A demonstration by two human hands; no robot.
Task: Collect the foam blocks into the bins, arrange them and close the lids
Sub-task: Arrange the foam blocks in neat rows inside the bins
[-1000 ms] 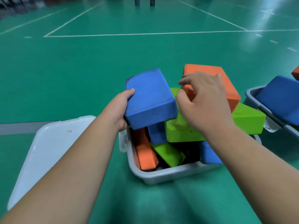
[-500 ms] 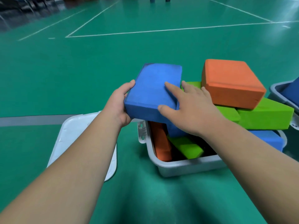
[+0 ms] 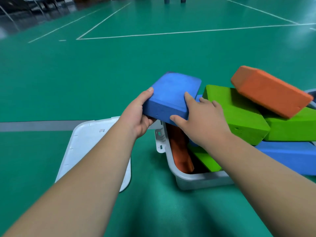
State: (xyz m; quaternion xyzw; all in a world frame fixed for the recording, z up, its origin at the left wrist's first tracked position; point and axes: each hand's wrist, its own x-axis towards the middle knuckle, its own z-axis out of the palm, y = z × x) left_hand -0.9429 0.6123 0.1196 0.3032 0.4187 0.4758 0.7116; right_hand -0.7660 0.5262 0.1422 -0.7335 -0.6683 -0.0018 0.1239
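A blue foam block (image 3: 172,94) is held above the left end of the grey bin (image 3: 193,180). My left hand (image 3: 138,115) grips its left near corner, thumb on top and fingers underneath. My right hand (image 3: 201,122) grips its right near corner, thumb at the front edge and fingers over the top. In the bin lie an orange block (image 3: 179,151), a green block (image 3: 206,159) and a blue block (image 3: 290,156). Two green blocks (image 3: 239,113) are stacked over the rim, with a tilted orange block (image 3: 270,93) on top.
The bin's white lid (image 3: 85,151) lies upside down on the green sports floor, left of the bin and partly under my left forearm. A grey rim of a second bin (image 3: 312,93) shows at the right edge. White court lines cross the floor beyond.
My right hand left the orange block and took the blue block's right side. Both hands shifted the blue block leftward off the pile. The orange block on top tilted.
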